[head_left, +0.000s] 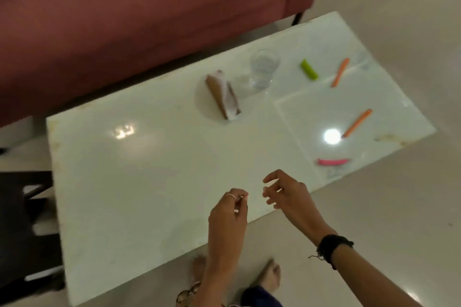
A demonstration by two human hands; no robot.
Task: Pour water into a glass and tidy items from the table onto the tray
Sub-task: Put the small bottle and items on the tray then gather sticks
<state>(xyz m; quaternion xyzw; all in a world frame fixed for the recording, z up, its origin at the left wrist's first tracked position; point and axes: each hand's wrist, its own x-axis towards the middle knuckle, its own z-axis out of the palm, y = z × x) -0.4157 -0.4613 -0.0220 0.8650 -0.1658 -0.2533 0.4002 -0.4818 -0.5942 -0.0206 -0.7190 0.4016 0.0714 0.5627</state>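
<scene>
A clear glass (263,68) stands at the table's far side. A see-through tray (299,117) lies on the table's right part; an orange pen (357,123) and a pink marker (333,162) lie on it. A green marker (308,69) and another orange pen (339,72) lie beyond the tray's far edge. My left hand (228,214) hovers over the near table edge with fingers curled and nothing in it. My right hand (287,194) is beside it, fingers apart and empty.
A white glossy table (139,172) fills the middle. A brown and white folded stand (223,95) sits left of the glass. A red sofa (137,12) runs behind the table. A dark stool (25,232) is at the left. Feet (267,276) show below.
</scene>
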